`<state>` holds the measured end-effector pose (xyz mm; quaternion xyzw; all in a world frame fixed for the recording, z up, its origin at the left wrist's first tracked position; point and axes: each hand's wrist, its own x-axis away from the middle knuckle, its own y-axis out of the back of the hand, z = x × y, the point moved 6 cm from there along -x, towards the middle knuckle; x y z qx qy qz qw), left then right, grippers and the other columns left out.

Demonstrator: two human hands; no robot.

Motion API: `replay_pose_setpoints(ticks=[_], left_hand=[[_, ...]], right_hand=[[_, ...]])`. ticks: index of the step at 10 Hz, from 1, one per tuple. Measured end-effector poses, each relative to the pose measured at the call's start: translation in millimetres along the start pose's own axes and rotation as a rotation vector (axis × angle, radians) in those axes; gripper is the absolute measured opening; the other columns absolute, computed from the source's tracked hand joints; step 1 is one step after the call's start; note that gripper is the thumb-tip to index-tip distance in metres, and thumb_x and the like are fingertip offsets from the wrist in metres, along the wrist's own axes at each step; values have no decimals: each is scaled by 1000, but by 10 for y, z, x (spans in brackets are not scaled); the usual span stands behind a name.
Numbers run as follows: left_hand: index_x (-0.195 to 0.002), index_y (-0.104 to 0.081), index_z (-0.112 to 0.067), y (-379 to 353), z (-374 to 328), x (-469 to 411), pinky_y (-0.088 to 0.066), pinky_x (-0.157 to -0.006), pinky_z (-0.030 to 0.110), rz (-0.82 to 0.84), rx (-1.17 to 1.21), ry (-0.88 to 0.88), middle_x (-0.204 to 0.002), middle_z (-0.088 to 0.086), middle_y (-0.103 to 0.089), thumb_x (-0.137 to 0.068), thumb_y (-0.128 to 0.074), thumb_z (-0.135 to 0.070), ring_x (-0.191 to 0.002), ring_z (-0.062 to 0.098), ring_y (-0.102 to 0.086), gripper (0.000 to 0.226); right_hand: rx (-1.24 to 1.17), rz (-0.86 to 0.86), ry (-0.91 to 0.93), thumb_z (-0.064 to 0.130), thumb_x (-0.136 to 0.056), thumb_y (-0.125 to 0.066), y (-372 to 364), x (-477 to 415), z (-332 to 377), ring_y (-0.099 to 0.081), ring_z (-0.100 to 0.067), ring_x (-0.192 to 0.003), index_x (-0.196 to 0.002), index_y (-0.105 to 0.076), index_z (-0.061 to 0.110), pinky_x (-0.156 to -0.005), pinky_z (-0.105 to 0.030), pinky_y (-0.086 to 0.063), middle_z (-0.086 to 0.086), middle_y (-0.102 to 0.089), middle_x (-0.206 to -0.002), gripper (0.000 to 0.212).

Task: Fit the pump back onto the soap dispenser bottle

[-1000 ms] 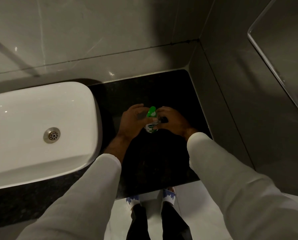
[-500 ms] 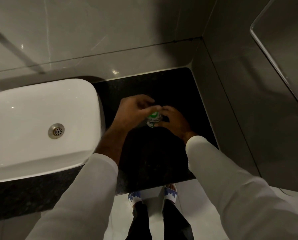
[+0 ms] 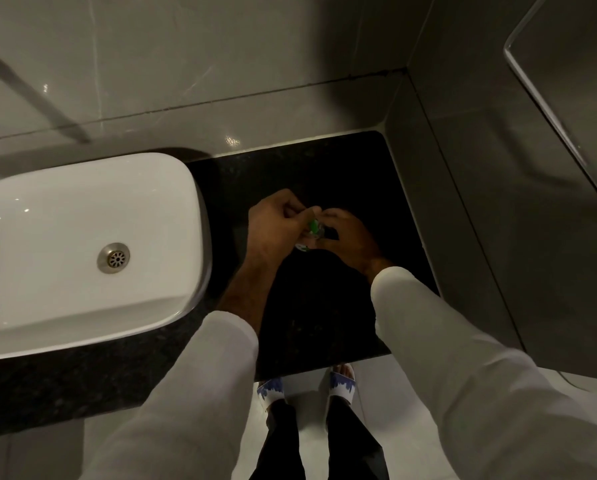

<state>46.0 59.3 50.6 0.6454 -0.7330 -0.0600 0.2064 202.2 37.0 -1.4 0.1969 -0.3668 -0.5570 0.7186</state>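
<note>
While both hands meet over the dark counter [image 3: 325, 174], the left hand [image 3: 273, 220] pinches the green pump [image 3: 313, 226] atop the bottle [image 3: 304, 245], which the right hand [image 3: 350, 237] clasps; bottle contents unclear. Beside them, the sink [image 3: 172, 202] holds nothing.

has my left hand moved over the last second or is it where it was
Yes. The left hand has slid right, away from the sink, and now closes over the top of the green pump, hiding most of it.
</note>
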Motion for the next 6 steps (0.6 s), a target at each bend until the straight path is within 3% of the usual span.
replay_pose_setpoints(ticks=[1,3,4,5,6], left_hand=[[-79,-72,-25,1,41,-11,-68,-65,37,38,47,7,-77,3,-78,-82,-87,-26,-68,17,-80,15],[-81,-76,-29,51,-19,-77,-60,-60,15,129,-34,-49,-78,-9,-79,-84,-85,-26,-68,4,-77,10],[-84,-76,-28,38,-16,-82,-57,-58,12,161,-38,-55,-77,-9,-78,-85,-84,-28,-67,0,-75,8],[-85,-75,-33,152,-76,-71,-56,-62,11,119,-81,-107,-77,-15,-76,-86,-78,-46,-71,-4,-73,13],[-87,-76,-32,280,-119,-15,-58,-73,20,37,-114,-166,-78,-14,-75,-86,-71,-58,-76,1,-72,27]], right_hand=[[-2,16,2,34,-89,-77,-26,-23,-19,-60,-28,-129,-134,-68,12,-109,-47,-53,-10,-60,-141,51],[-6,28,0,29,-88,-79,-3,-7,-4,-61,-28,-127,-132,-69,9,-108,-48,-53,-11,-63,-137,50],[-2,47,-12,28,-87,-80,-3,0,7,-61,-29,-129,-135,-67,9,-110,-48,-53,-11,-62,-139,53],[-27,108,-70,22,-84,-84,102,32,47,-47,-33,-147,-157,-45,14,-122,-47,-43,-13,-46,-159,83],[-96,-78,-91,21,-84,-84,382,211,120,-41,-28,-153,-161,-37,18,-126,-40,-37,-10,-38,-166,91]])
